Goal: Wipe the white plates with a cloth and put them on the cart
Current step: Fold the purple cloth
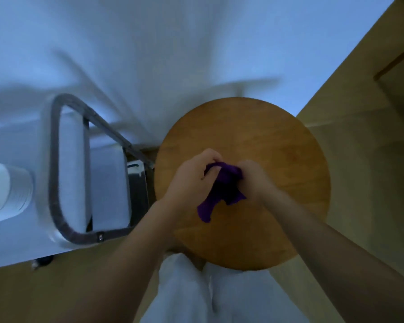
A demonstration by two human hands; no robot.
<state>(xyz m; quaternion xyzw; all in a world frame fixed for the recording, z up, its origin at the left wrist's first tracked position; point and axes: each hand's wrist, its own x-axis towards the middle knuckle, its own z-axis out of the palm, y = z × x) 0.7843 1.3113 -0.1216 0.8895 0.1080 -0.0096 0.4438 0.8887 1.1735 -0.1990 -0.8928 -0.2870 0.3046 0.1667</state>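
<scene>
Both hands, the left hand and right hand, grip a bunched purple cloth between them, above the round bench; motion-blurred stacked plates lie far left.

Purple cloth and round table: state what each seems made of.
Purple cloth: soft woven or knit fabric, matte, since it bunches and droops where the left hand and right hand grip it. Round table: apparently wood or wood veneer, smooth, showing faint grain.

You see a round wooden table at the center, wooden floor at right, and white fabric above.
</scene>
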